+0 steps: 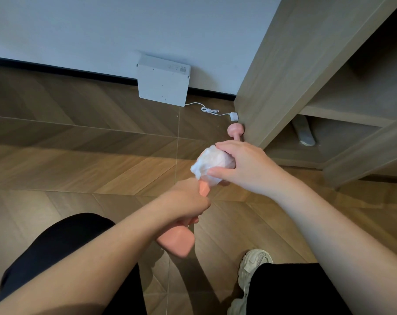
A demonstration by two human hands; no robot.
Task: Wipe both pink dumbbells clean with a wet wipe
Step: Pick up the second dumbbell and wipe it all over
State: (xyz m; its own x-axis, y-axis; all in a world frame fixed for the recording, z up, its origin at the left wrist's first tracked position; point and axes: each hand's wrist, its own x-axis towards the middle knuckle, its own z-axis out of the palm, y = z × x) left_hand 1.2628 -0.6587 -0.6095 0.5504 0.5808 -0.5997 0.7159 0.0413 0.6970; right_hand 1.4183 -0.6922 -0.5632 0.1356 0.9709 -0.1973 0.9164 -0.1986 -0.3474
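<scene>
Dumbbell (177, 243) first: I see its near head just below my left grip (188, 201), which is curled round the handle and holds it above the floor (79, 167). Just beyond, my right grip (243, 167) is cupped over the wipe (210, 162), thumb and fingers pinching it round the far head. Past the right grip, the second dumbbell (236, 130) lies on the floor, touching the cabinet (272, 87). Farther off, left of both grips, a white box (163, 83) stands against the wall, its cable (210, 110) running toward the cabinet.
</scene>
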